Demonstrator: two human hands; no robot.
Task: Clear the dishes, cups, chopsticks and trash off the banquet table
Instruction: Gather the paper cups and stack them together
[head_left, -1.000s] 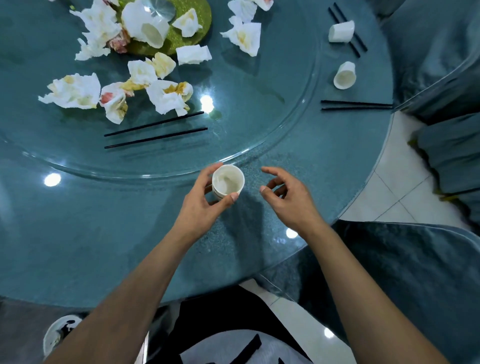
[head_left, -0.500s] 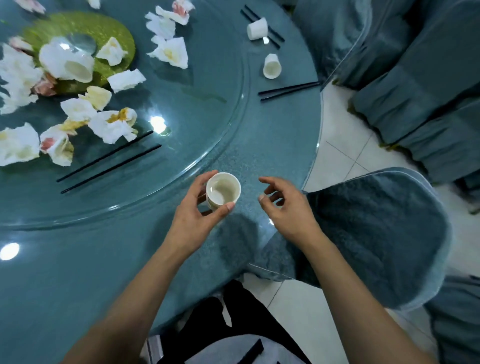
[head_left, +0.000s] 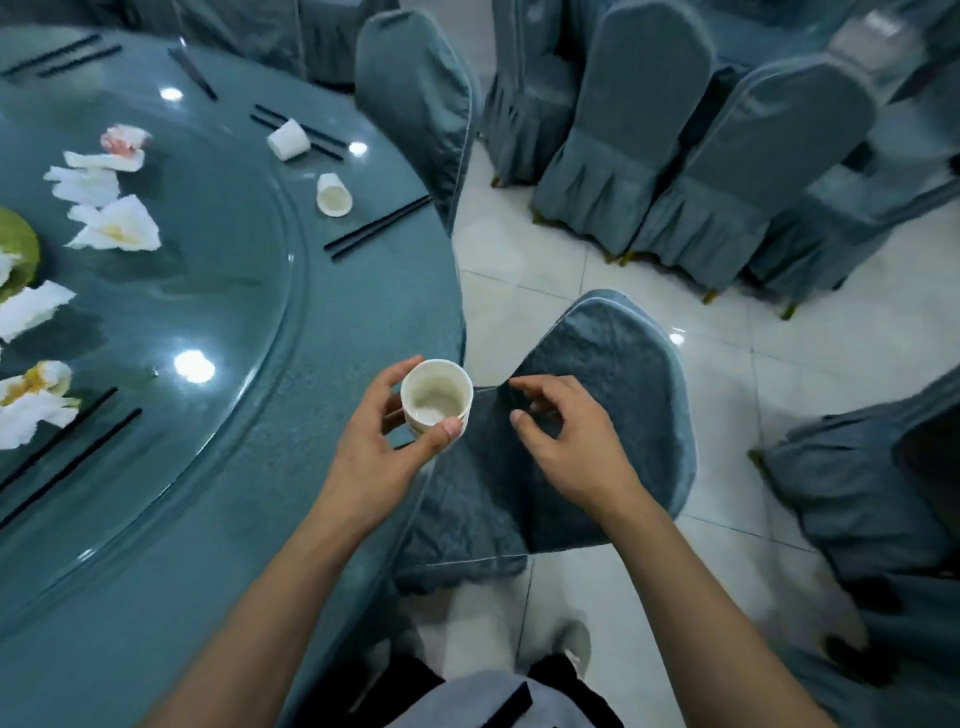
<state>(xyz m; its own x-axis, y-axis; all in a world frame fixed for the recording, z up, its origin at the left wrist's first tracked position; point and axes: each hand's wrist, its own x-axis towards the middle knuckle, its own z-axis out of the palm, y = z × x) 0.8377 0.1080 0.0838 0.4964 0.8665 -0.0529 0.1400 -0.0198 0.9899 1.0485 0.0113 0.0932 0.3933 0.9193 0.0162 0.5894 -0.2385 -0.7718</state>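
Cup, small and white, sits upright in my left hand, thumb tip pressed on its near side and my fingers curled round the far side, its open mouth facing up at me. It hangs right at the table's rim, level with the covered chair beside me. My right hand hovers just to the cup's right, fingers loosely bent, holding nothing and not touching the cup. Both forearms reach forward from my body. Farther out on the table lie two tipped cups, black chopsticks and crumpled napkins on the glass turntable.
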